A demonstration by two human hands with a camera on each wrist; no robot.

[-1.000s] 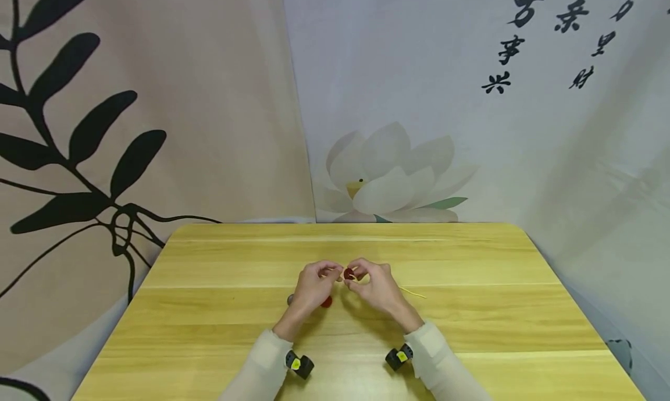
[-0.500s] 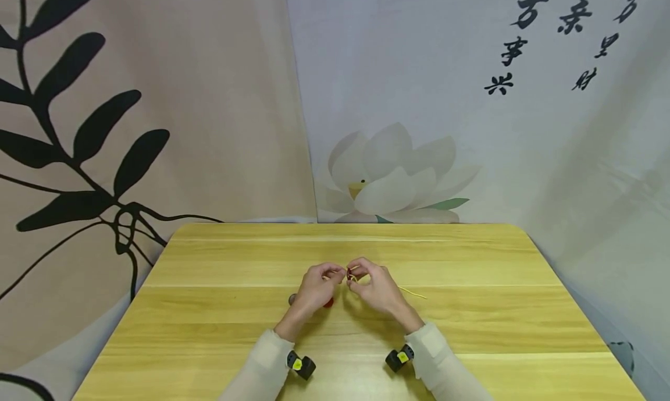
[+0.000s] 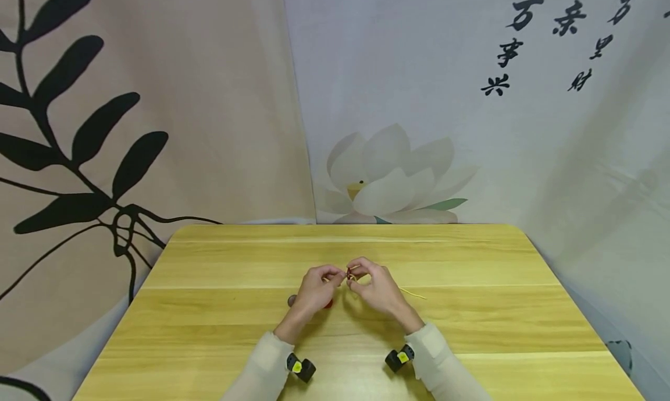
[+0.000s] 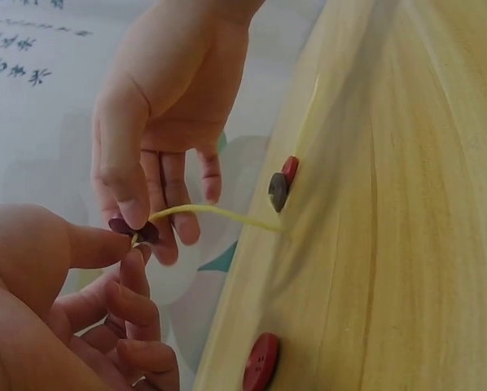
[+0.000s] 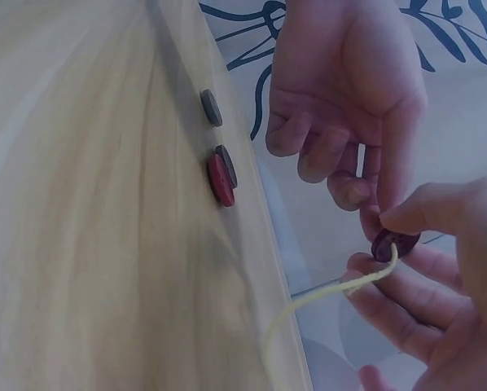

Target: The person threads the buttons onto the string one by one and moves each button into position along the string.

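Observation:
In the head view my left hand [image 3: 316, 286] and right hand [image 3: 378, 281] meet above the middle of the table. My right thumb and fingers pinch a small dark red button [image 5: 394, 243]. From one of its holes a yellow cord [image 5: 341, 285] runs down to the table. On the button's other side, my left thumb and index finger pinch a short bit of the cord [image 4: 135, 239] close against the button. The fingertips partly hide both button and cord there. The cord's tail [image 3: 413, 293] lies to the right of my right hand.
A grey button [image 3: 291, 300] and a red button [image 3: 328, 303] lie on the wooden table [image 3: 471, 331] by my left hand, partly covered by it. More loose buttons show in the wrist views, such as a dark one [image 4: 278, 191] leaning near a red one [image 4: 290, 169].
The dark red button has turned from face-on to edge-on in the head view. My left fingertips have moved slightly right, up against it. My right hand has barely moved.

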